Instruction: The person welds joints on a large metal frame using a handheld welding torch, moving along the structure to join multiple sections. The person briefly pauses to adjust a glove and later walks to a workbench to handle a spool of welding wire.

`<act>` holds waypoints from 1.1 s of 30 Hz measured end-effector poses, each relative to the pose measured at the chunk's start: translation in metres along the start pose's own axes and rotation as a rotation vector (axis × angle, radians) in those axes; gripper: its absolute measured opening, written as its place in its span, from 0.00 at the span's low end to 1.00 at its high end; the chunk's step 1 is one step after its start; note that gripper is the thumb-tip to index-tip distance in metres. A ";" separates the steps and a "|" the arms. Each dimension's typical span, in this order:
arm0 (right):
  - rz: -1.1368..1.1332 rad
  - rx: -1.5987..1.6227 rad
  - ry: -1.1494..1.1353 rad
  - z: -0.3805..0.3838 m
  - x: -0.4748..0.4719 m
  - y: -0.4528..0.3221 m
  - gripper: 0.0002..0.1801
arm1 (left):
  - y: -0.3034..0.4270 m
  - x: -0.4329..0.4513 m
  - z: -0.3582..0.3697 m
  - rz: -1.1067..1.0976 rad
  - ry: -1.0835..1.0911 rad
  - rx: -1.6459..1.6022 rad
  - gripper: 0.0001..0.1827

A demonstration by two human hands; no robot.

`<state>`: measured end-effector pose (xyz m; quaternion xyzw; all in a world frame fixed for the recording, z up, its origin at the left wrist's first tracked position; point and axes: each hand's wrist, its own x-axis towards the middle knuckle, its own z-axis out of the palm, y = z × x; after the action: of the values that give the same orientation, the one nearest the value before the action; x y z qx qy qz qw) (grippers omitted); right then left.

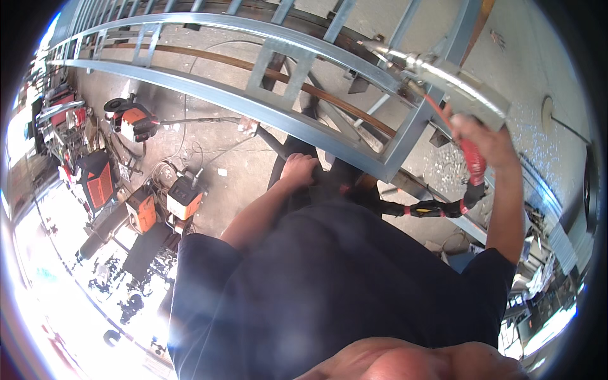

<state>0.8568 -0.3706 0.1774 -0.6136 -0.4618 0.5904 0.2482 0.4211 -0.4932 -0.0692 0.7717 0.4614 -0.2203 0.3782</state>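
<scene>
My right hand (pixel 491 142) grips the red handle of a hand-held welding gun (pixel 475 164). The gun's silver body and slim nozzle (pixel 413 59) point up and left, over a corner of a galvanized steel tube frame (pixel 285 124). Motion blurs the hand and gun. A black wrapped cable (pixel 427 209) runs from the handle back toward my waist. My left hand (pixel 299 168) lies low, just below the frame's near tube, resting on dark material at my lap. Its fingers curl over, with no tool visible in it.
Orange-and-black machines (pixel 133 121) stand on the concrete floor at left, with a white-and-orange unit (pixel 184 197) and loose cables near them. Upright bars (pixel 339 21) continue the frame at the top. Metal stock (pixel 541 180) lies at right. Strong sunlight washes out the lower left.
</scene>
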 end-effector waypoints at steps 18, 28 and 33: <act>-0.376 -0.779 0.225 0.256 0.056 -0.041 0.50 | -0.143 -0.040 -0.022 0.141 -0.205 0.118 0.17; -0.277 -0.884 0.337 0.292 0.066 -0.040 0.51 | -0.182 -0.041 -0.031 0.245 -0.194 0.159 0.13; -0.265 -0.917 0.332 0.295 0.069 -0.042 0.50 | -0.183 -0.041 -0.033 0.250 -0.177 0.136 0.12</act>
<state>0.5551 -0.3630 0.1261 -0.6810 -0.7020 0.1849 0.0961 0.2400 -0.4374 -0.0902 0.8245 0.3108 -0.2695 0.3887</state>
